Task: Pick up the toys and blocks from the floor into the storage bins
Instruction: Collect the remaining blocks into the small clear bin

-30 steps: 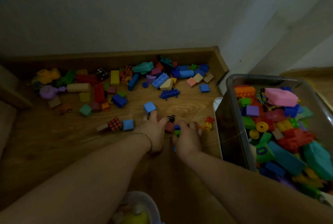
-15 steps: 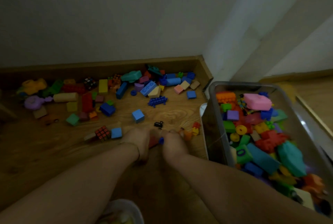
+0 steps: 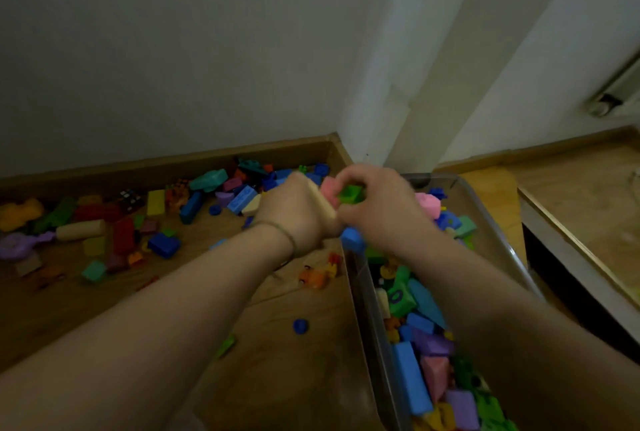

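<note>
My left hand (image 3: 294,212) and my right hand (image 3: 381,209) are raised together over the near-left rim of the clear storage bin (image 3: 372,295). Between them they cup a handful of small pieces: a pink block (image 3: 329,190), a green block (image 3: 351,193), a tan stick (image 3: 322,203) and a blue block (image 3: 352,238) at the bottom. The bin is filled with several coloured blocks (image 3: 420,358). Loose blocks (image 3: 166,219) still lie across the wooden floor along the skirting board.
A small orange toy (image 3: 313,277), a blue cap (image 3: 300,326) and a green piece (image 3: 225,345) lie on the floor near the bin. The wall corner (image 3: 374,139) stands behind. A low wooden ledge (image 3: 581,243) runs at the right.
Both hands lifted off the floor with the gathered pieces and moved up and right to the bin's rim. The view swung right.
</note>
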